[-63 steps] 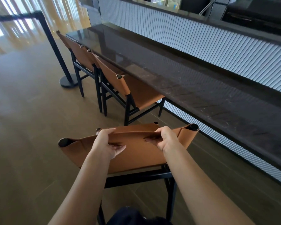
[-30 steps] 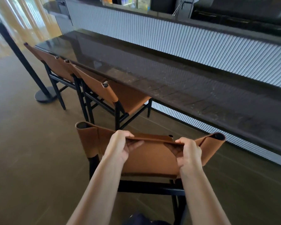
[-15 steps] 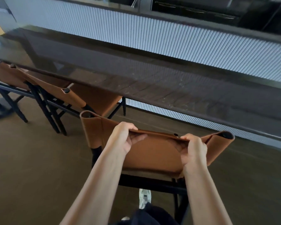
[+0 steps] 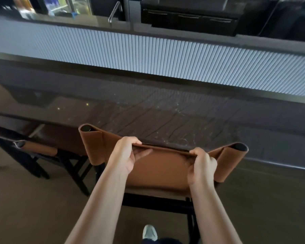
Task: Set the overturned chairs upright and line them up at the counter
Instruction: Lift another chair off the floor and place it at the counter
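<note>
The chair [image 4: 158, 170] stands upright right under both hands, its brown sling back facing the person and its top edge just short of the counter [image 4: 165, 106] lip. The left hand [image 4: 125, 155] grips the top edge of the back left of its middle, fingers curled over the far side and thumb pressed on the near face. The right hand [image 4: 202, 166] grips the same edge at 3 o'clock from the left hand, fingers hooked over the top. The back sags between the two black post ends, which show at 10 and 2 o'clock of the hands.

At 9 o'clock of the held chair a second chair [image 4: 40, 150] stands upright, its seat tucked under the counter, close beside but apart from it. At 12 o'clock the dark counter top runs across the whole view, with a ribbed white panel [image 4: 165, 55] rising behind it. At 6 o'clock a pale shoe [image 4: 149, 233] rests on the brown floor [image 4: 25, 199].

The held chair's seat and front legs are hidden behind its back and the forearms. The second chair is cut off by the left edge. The things beyond the panel at 12 o'clock are dark and blurred.
</note>
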`<state>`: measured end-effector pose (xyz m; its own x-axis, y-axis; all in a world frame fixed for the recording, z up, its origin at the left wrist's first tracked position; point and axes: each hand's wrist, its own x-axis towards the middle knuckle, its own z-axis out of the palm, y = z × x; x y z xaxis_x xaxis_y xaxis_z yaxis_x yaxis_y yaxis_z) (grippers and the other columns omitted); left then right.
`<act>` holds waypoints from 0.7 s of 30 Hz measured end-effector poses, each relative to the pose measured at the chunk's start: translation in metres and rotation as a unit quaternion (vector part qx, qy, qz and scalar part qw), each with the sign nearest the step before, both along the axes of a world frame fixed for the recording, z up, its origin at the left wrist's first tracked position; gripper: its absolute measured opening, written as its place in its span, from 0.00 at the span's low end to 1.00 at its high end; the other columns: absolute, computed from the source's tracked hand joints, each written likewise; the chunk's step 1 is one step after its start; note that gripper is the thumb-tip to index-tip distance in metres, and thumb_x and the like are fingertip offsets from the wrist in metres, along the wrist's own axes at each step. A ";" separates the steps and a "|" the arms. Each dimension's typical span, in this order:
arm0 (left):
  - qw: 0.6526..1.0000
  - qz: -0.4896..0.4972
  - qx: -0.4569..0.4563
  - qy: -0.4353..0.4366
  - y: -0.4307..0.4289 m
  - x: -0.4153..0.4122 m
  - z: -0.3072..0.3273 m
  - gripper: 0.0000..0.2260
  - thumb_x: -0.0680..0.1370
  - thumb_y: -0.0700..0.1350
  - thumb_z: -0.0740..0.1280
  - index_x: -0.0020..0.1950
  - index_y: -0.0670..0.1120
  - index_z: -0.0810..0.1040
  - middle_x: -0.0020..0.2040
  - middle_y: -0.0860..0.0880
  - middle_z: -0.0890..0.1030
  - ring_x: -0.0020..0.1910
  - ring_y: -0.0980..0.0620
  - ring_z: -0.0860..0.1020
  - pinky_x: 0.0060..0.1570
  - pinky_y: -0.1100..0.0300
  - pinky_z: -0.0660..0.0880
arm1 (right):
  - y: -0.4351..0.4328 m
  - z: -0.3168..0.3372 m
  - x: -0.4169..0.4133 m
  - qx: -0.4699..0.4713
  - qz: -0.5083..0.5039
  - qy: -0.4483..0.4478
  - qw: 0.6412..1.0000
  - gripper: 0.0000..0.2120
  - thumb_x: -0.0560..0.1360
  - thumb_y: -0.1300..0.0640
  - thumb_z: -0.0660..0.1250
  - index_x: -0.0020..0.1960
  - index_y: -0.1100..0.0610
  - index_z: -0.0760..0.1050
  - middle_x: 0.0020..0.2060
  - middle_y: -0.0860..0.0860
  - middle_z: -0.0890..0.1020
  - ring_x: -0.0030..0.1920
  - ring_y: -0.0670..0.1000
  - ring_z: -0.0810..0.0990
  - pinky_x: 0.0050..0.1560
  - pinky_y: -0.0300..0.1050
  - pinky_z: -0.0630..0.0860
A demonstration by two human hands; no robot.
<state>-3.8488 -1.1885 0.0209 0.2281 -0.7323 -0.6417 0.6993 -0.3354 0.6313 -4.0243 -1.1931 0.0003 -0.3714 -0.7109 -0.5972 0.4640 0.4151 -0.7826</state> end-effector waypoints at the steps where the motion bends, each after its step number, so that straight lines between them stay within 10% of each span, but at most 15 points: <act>1: 1.000 -0.001 -0.001 -0.001 -0.010 0.000 -0.001 0.07 0.76 0.28 0.58 0.46 0.38 0.73 0.47 0.38 0.76 0.47 0.38 0.80 0.28 0.55 0.80 | -0.009 -0.002 0.000 -0.004 -0.002 0.005 1.000 0.08 0.72 0.66 0.66 0.40 0.59 0.67 0.25 0.49 0.70 0.26 0.49 0.70 0.29 0.43 0.68; 12: 0.998 0.014 0.053 -0.010 -0.060 0.032 -0.067 0.07 0.76 0.29 0.56 0.45 0.38 0.71 0.39 0.42 0.76 0.35 0.43 0.81 0.27 0.55 0.79 | -0.050 -0.059 0.028 0.023 0.027 -0.088 0.995 0.05 0.78 0.69 0.63 0.52 0.62 0.70 0.50 0.58 0.76 0.47 0.54 0.80 0.44 0.47 0.80; 21: 0.998 -0.032 0.046 -0.002 -0.070 0.059 -0.089 0.08 0.76 0.29 0.58 0.42 0.38 0.73 0.31 0.42 0.79 0.35 0.42 0.83 0.31 0.51 0.81 | -0.060 -0.079 0.043 0.026 0.040 -0.071 0.996 0.08 0.78 0.69 0.63 0.57 0.66 0.71 0.48 0.60 0.77 0.42 0.52 0.82 0.45 0.49 0.82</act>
